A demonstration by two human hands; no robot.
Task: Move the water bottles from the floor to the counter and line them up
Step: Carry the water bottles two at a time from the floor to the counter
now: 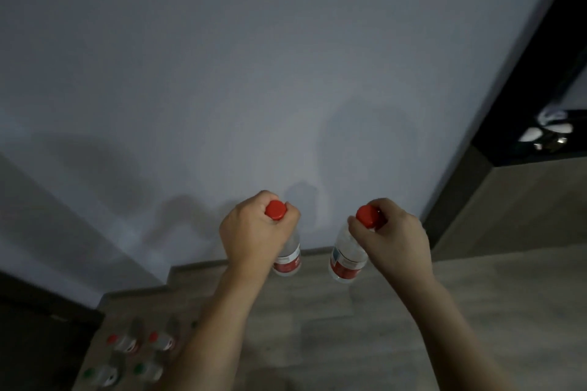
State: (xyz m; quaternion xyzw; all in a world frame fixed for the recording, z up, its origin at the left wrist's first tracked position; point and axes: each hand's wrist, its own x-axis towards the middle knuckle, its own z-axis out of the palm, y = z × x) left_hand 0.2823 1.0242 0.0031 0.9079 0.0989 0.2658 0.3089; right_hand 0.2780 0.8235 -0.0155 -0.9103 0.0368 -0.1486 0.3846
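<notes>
1. The left hand [254,232] is wrapped around the neck of one bottle [287,259], just under its red cap [275,209]; the right hand [389,235] holds a second bottle [347,259] the same way. Both bottles hang in mid-frame above the floor [317,327], near the pale wall [254,73].
2. Held only near the cap, each bottle can swing. The two hang close together and could knock as they are carried.
3. A grip this high can slip if the plastic is wet, and a dropped bottle would roll across the floor.
4. Four more bottles [133,355] stand at the lower left of the frame, two red-capped and two green-capped. A careless step could topple them.
5. The dark surface [540,152] shows at the right edge. A bottle set down tilted near its rim may tip off.
6. The light is dim, so judging that rim is harder.
</notes>
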